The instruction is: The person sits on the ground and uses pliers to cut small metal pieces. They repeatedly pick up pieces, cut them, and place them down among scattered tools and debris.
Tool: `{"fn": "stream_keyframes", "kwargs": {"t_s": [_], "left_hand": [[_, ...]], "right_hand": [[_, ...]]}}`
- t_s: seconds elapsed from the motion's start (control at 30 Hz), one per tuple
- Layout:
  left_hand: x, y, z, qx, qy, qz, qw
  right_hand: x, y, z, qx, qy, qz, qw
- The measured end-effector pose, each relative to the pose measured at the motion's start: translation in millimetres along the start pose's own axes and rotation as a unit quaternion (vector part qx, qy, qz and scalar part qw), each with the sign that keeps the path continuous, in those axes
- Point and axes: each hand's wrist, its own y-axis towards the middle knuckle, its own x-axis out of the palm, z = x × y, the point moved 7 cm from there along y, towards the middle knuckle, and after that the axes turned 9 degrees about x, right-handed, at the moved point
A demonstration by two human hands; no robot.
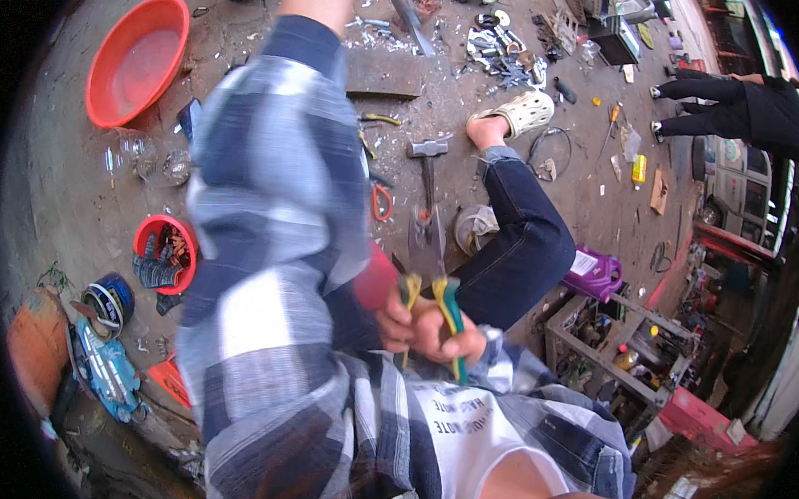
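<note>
My left hand is out of view; its raised, plaid-sleeved forearm runs off the top edge. Low in the middle, my right hand (446, 336) is closed around yellow-and-green tool handles (453, 307), probably those of pliers. The tool's working end cannot be made out. Above the hand lies a blurred grey metal piece (426, 248). Farther up, a hammer (428, 148) rests on the ground, with red-handled scissors or snips (381, 203) to its left. A rounded red thing (375, 277) shows beside my fingers, partly hidden by the sleeve.
A metal slab (385, 76) lies near small metal parts (508, 51). Left are a red basin (137, 60) and a red bucket (186, 225) holding copper-coloured scraps and a glove. Right are a purple jug (593, 272), a metal frame (597, 341) and a standing person (761, 110).
</note>
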Motion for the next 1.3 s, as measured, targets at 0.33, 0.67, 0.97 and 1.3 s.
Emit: {"fn": "stream_keyframes", "kwargs": {"t_s": [0.33,0.67,0.97,1.3], "left_hand": [[-56,12,79,0.104,-0.049,0.08,0.99],[-58,-40,146,0.184,0.034,0.07,0.98],[-61,-43,160,0.21,0.053,0.077,0.973],[-56,-28,127,0.144,0.045,0.045,0.988]], "right_hand": [[-113,40,-89,-0.045,-0.061,0.256,0.964],[-340,144,-139,0.318,-0.669,0.5,0.45],[-352,165,-126,0.351,-0.725,0.494,0.326],[-369,105,-96,0.076,-0.438,0.482,0.755]]}}
